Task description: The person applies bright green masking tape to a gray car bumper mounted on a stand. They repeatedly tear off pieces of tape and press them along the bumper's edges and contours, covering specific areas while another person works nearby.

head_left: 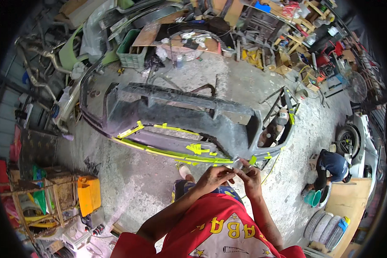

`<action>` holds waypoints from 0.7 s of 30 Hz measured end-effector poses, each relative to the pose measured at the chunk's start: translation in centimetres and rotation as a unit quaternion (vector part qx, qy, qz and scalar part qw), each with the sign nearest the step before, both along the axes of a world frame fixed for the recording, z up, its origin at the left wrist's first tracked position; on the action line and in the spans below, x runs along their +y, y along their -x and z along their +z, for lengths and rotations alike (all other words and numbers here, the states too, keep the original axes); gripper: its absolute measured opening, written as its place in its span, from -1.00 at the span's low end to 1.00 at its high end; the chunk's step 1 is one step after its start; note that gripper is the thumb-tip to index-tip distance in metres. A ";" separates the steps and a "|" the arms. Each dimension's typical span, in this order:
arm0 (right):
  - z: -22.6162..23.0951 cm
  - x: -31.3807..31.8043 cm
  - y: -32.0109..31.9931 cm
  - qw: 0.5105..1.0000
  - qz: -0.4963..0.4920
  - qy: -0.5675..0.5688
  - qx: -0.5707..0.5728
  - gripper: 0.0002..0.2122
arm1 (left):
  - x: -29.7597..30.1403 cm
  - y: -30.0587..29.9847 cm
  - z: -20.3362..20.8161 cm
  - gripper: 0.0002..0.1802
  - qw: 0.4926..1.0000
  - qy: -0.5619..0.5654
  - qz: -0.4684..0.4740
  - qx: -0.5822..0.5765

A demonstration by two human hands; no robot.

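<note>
A large dark grey car bumper (176, 112) stretches across the middle, in front of me. Strips of yellow-green tape (159, 149) run along its near edge, and short pieces are stuck around its openings. Close to the right part of that edge, my left hand (215, 179) and my right hand (248, 177) meet, fingertips together. In my right fingers is a small, pale round thing (238, 164), too small to name for certain. My left fingers are pinched at its near side; what they grip cannot be made out. A bottle (283, 116) shows at the bumper's right end.
A person (332, 167) crouches at the right beside a green bucket (312, 198). Stacked tyres (324, 227) stand at the lower right. A green crate (131, 55) and piled car parts line the back. On the left is a rack with a yellow container (89, 195).
</note>
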State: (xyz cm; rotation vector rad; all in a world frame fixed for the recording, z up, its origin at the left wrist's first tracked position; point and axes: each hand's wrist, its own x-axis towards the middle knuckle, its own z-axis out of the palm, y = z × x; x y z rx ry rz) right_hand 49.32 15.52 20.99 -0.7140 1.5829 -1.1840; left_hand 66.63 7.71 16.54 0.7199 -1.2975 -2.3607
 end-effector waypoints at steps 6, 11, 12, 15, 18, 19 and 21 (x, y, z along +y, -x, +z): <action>1.2 0.6 0.0 0.998 0.010 -0.021 -0.058 -0.49 | 0.0 -0.4 -1.2 -0.76 0.996 0.082 0.011 -0.046; 2.2 3.5 2.0 0.994 -0.067 -0.054 -0.063 -0.45 | -1.1 -1.7 -1.5 -0.77 0.993 0.034 0.057 -0.095; 2.4 4.3 2.6 0.994 -0.070 -0.050 -0.062 -0.45 | -1.3 -2.1 -1.9 -0.77 0.993 0.019 0.079 -0.090; 2.2 6.3 4.0 0.994 -0.088 -0.051 -0.027 -0.46 | -3.3 -2.6 -2.2 -0.76 0.983 0.056 0.092 -0.146; -1.5 8.4 6.4 0.992 -0.118 -0.051 0.000 -0.47 | -6.5 -1.6 -3.4 -0.73 0.979 0.054 0.137 -0.144; 0.9 7.4 5.8 0.985 -0.161 -0.016 -0.057 -0.49 | -7.8 -0.9 -2.9 -0.72 0.974 0.080 0.148 -0.149; 0.8 7.9 7.0 0.983 -0.172 -0.011 -0.058 -0.49 | -10.5 0.6 -2.7 -0.71 0.967 0.072 0.180 -0.166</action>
